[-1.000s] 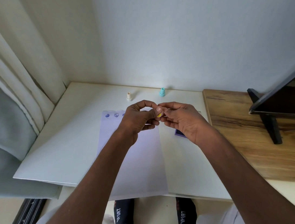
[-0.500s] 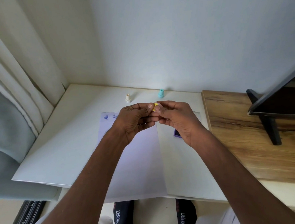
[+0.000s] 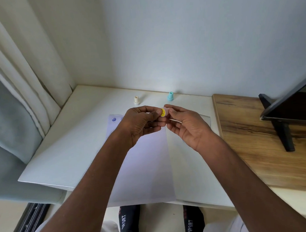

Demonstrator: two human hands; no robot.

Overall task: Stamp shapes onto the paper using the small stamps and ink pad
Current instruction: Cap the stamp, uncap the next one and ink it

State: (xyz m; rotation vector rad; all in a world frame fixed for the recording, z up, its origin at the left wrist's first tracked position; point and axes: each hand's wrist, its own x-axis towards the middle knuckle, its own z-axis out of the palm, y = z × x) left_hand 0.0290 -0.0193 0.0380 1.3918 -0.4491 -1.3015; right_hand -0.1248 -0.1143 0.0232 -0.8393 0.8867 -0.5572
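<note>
Both hands meet above the white paper (image 3: 147,168) and pinch one small stamp (image 3: 163,112) between them; its yellow smiley face points toward me. My left hand (image 3: 140,123) grips it from the left, my right hand (image 3: 186,125) from the right. On the paper's top left corner are a blue heart print (image 3: 114,119) and a round print partly hidden by my left hand. A cream stamp (image 3: 136,100) and a teal stamp (image 3: 170,96) stand upright on the white desk (image 3: 76,136) behind my hands. The ink pad is hidden behind my right hand.
A wooden board (image 3: 255,137) lies to the right, carrying a dark screen on a black stand (image 3: 282,127). Curtains (image 3: 24,86) hang at the left. The wall closes the back. My feet in black socks show below the desk's front edge.
My hands have lifted slightly with the stamp, and it has been turned so that its yellow face shows more fully. The blue ink pad seen earlier beside my right wrist is now covered.
</note>
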